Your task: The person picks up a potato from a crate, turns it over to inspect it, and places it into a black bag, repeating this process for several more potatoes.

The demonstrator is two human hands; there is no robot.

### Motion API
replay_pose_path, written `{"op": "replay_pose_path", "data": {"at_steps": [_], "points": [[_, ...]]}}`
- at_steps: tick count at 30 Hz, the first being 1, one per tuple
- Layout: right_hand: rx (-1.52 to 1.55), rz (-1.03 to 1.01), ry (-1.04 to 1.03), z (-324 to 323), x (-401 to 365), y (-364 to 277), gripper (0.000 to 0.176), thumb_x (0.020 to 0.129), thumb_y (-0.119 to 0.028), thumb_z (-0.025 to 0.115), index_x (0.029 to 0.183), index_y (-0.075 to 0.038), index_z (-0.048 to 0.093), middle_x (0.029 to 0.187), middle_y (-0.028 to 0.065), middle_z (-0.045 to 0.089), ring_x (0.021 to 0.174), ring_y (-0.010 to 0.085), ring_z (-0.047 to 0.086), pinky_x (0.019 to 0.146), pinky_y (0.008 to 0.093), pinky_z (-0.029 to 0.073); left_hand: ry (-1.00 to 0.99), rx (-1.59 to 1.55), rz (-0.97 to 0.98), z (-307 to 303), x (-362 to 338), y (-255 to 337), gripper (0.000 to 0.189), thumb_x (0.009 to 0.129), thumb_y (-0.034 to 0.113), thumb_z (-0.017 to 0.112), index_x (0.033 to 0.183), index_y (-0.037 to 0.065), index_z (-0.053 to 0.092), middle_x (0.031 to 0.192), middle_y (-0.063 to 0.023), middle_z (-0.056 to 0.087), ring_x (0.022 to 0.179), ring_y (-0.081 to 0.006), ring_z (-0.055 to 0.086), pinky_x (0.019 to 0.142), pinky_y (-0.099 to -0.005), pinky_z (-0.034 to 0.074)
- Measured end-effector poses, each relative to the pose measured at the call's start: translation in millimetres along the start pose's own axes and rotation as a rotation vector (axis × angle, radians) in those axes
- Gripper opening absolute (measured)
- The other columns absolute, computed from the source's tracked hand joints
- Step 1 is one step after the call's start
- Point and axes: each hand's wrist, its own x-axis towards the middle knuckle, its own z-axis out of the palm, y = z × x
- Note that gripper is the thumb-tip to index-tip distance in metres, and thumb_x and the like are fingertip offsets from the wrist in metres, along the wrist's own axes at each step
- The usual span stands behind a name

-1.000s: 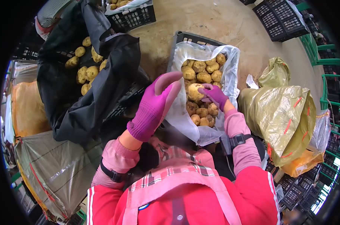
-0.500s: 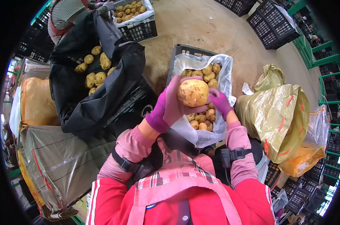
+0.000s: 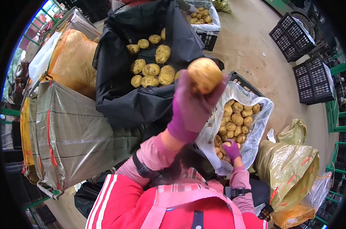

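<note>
My left hand (image 3: pixel 192 103), in a purple and pink glove, is closed round a large potato (image 3: pixel 205 75), raised between the two crates. My right hand (image 3: pixel 231 150), gloved in purple, is low in the white-lined crate (image 3: pixel 265 114), its fingers curled round a small potato (image 3: pixel 227 144). Several smaller potatoes (image 3: pixel 237 119) fill that crate. To the left, a crate lined with black cloth (image 3: pixel 131 105) holds several larger potatoes (image 3: pixel 151 69) spread over its bottom.
Woven sacks (image 3: pixel 77 133) stand at the left, and yellowish sacks (image 3: pixel 287 164) at the right. Another lined potato crate (image 3: pixel 209 36) is at the top. Black crates (image 3: pixel 292 37) stand on the floor at the upper right. Part of another person's striped clothing (image 3: pixel 119 5) shows at the top.
The view has turned left. My left hand has carried the large potato away from the white-lined crate towards the black-lined one. My right hand has left it and gone down among the small potatoes.
</note>
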Motion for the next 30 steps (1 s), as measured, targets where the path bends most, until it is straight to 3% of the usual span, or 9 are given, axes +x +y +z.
{"op": "replay_pose_path", "data": {"at_steps": [4,6,9,13,18,20,23,26,30], "points": [[0.657,0.068,-0.137,-62,-38,-121,0.055,0.093,-0.034,0.063,0.141,-0.013,0.047,0.127,0.0091,0.058,0.108,0.0205,0.062,0.080,0.0320,0.056,-0.006,-0.263,-0.137,0,-2,21,0.068,0.101,0.050,0.046,0.144,-0.002,0.035,0.149,-0.0231,0.038,0.131,-0.0392,0.047,0.113,-0.0451,0.040],[0.915,-0.136,-0.128,-85,-60,-166,0.052,0.098,-0.034,0.056,0.143,-0.010,0.044,0.130,0.0113,0.057,0.112,0.0213,0.061,0.083,0.0330,0.056,-0.077,0.075,-0.292,-2,-6,6,0.059,0.102,0.042,0.048,0.144,0.001,0.040,0.147,-0.0206,0.043,0.131,-0.0364,0.048,0.112,-0.0439,0.039],[0.875,-0.388,-0.109,-113,-89,-219,0.051,0.100,-0.034,0.051,0.142,-0.005,0.045,0.132,0.0124,0.058,0.117,0.0208,0.058,0.093,0.0324,0.051,0.067,0.520,-0.365,-25,-16,-28,0.060,0.102,0.045,0.047,0.143,0.001,0.040,0.139,-0.0169,0.050,0.124,-0.0315,0.054,0.105,-0.0425,0.046],[0.539,-0.645,-0.016,-127,-108,-249,0.046,0.102,-0.027,0.047,0.139,0.000,0.047,0.135,0.0132,0.058,0.124,0.0225,0.056,0.105,0.0308,0.042,0.199,0.490,-0.930,-17,-30,-43,0.060,0.102,0.050,0.044,0.140,0.003,0.044,0.125,-0.0154,0.058,0.102,-0.0297,0.067,0.087,-0.0395,0.056],[1.040,-0.568,0.034,-117,-91,-241,0.032,0.102,-0.011,0.046,0.127,0.007,0.057,0.125,0.0149,0.064,0.121,0.0241,0.059,0.104,0.0331,0.044,-0.097,0.484,-0.787,-14,-38,-46,0.059,0.104,0.048,0.040,0.142,0.002,0.042,0.123,-0.0166,0.061,0.104,-0.0299,0.067,0.090,-0.0348,0.056],[0.439,-0.473,0.237,-107,-40,-180,0.032,0.098,-0.016,0.053,0.124,0.000,0.062,0.119,0.0159,0.067,0.111,0.0223,0.064,0.099,0.0328,0.048,-0.133,0.477,-0.716,-12,-34,-46,0.056,0.105,0.044,0.039,0.142,0.002,0.041,0.125,-0.0163,0.060,0.107,-0.0287,0.067,0.092,-0.0357,0.055],[-0.271,0.026,0.056,-47,24,-67,0.041,0.087,-0.035,0.060,0.121,-0.012,0.066,0.121,0.0180,0.065,0.110,0.0329,0.064,0.098,0.0370,0.049,-0.280,0.775,-0.400,-35,-29,-57,0.046,0.105,0.028,0.044,0.142,0.002,0.041,0.125,-0.0147,0.062,0.112,-0.0260,0.065,0.098,-0.0369,0.052],[-0.285,0.086,-0.270,24,25,3,0.043,0.083,-0.035,0.061,0.119,-0.011,0.066,0.125,0.0183,0.064,0.116,0.0352,0.060,0.101,0.0405,0.046,-0.594,1.304,0.043,-28,-27,-49,0.046,0.100,0.016,0.056,0.141,0.000,0.042,0.137,-0.0141,0.055,0.124,-0.0234,0.057,0.101,-0.0344,0.050],[-0.448,0.124,-0.373,50,-1,-19,0.052,0.081,-0.036,0.065,0.126,-0.012,0.060,0.131,0.0177,0.059,0.124,0.0339,0.055,0.103,0.0435,0.046,-0.516,1.355,-0.065,-15,-20,-40,0.051,0.103,0.033,0.047,0.141,-0.001,0.042,0.148,-0.0171,0.045,0.135,-0.0253,0.047,0.104,-0.0382,0.047]]}}
